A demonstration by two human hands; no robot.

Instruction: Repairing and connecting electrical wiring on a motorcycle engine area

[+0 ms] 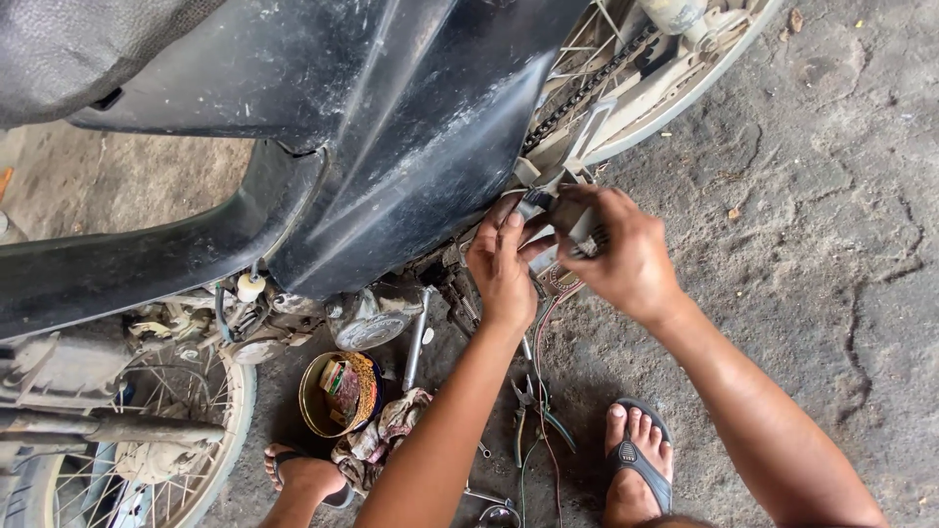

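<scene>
A motorcycle with black body panels (391, 147) fills the upper left. My left hand (501, 264) and my right hand (621, 256) meet at its lower edge, near the chain (587, 83) and rear wheel. My right hand grips a small grey boxy part (584, 227) with wires (544, 323) running down from it. My left hand pinches the same part from the left side. The engine area (367, 318) lies just left of my left wrist.
A round tin (337, 393) with small items and a crumpled rag (386, 435) sit on the cracked concrete floor (831, 244). Pliers (528, 406) lie between my feet in sandals (638, 460). A spoked wheel (147, 440) is at the lower left.
</scene>
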